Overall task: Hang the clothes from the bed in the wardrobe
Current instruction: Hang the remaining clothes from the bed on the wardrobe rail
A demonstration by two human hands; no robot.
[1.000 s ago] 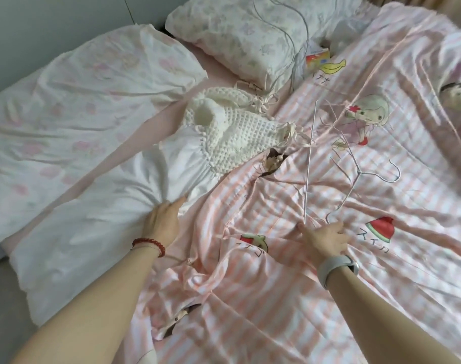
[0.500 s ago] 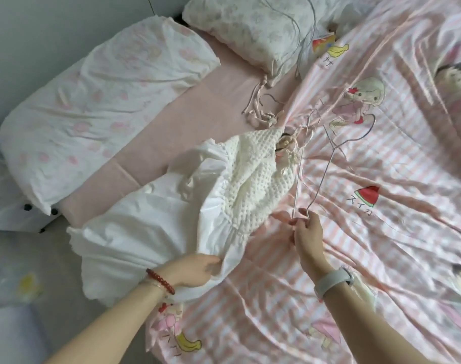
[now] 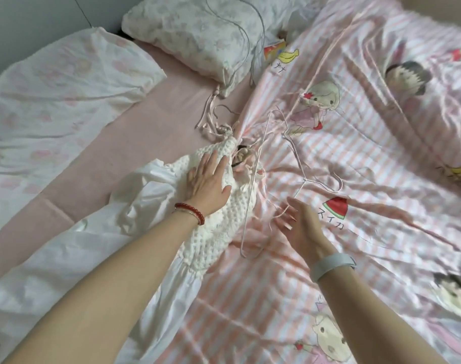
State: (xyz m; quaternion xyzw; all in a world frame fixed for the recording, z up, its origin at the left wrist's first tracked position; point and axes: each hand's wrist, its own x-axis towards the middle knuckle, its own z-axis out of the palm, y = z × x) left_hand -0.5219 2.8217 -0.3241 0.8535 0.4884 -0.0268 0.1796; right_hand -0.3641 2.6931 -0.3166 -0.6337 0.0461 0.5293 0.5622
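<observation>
A white dress [image 3: 98,248] with a crocheted top lies along the bed's left half, its skirt trailing toward the near edge. My left hand [image 3: 207,181], with a red bead bracelet at the wrist, rests flat with straight fingers on the crocheted top. A thin pale wire hanger [image 3: 306,179] lies loose on the striped duvet just right of the dress. My right hand [image 3: 299,222], with a grey band on the wrist, hovers over the duvet beside the hanger's lower end, fingers spread and holding nothing.
A pink-and-white striped cartoon duvet [image 3: 355,258] covers the bed's right side. A floral pillow [image 3: 203,35] with a cable over it lies at the head, and a long white bolster [image 3: 56,90] along the left. Bare pink sheet [image 3: 134,132] shows between.
My right hand has let go of the hanger, which now lies on the duvet. My left hand has released the skirt and moved up onto the crocheted top. The dress lies flatter.
</observation>
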